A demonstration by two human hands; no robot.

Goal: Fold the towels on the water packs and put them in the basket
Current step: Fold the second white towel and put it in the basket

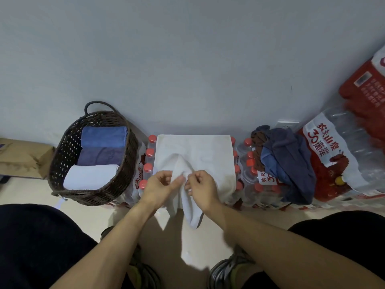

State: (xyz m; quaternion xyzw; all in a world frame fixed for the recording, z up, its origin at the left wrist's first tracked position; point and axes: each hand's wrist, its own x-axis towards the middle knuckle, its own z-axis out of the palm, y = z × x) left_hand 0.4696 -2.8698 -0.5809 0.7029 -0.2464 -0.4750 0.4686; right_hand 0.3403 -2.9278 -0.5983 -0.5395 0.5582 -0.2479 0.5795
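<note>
Currently we have the white terry towel (193, 151) spread over the middle shrink-wrapped pack of red-capped water bottles (148, 161), its far edge square to the wall and its near edge bunched and hanging off the front of the pack toward the floor.

Risks, as we judge them:
- The hanging part may drag the whole towel forward off the pack if we pull harder; the bottle caps give an uneven bed with little hold.
- With both pinches this close together at the middle of the near edge, the fold may come out skewed and the outer corners may sag.
- The heap of unfolded dark blue and brown towels (285, 161) on the right-hand pack overhangs its front and could slide.

Grip: our left hand (160, 185) pinches the raised ridge of cloth between thumb and forefinger, other fingers curled. Our right hand (200, 186) pinches the same ridge just beside it. The two hands nearly touch.

The dark woven wicker basket (68, 151) stands left of the packs, holding three folded towels, two blue and one white.
</note>
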